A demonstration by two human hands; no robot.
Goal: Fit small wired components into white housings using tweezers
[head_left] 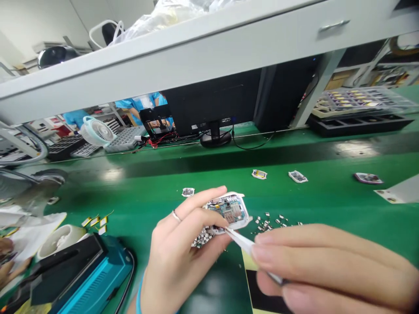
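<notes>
My left hand (183, 244) grips a small white-framed device housing (231, 210) with a circuit board inside, tilted toward me above the green bench. In my right hand (314, 266) is a pair of tweezers (240, 239), pinched between thumb and fingers. The tweezer tips meet the lower left edge of the housing, close to my left fingertips. Whether they hold anything is too small to tell. Behind my left hand lies a pile of tiny silver parts (203, 237), partly hidden. More small parts with leads (266, 223) are scattered right of the housing.
Further housings (297, 176) lie across the green bench (157, 174). A teal machine (94, 274), a white bowl (60, 240) and yellow-edged battery cells (94, 221) are at left. A monitor (212, 104) and stacked trays (360, 124) stand behind. A co-worker's hand (13, 266) shows at far left.
</notes>
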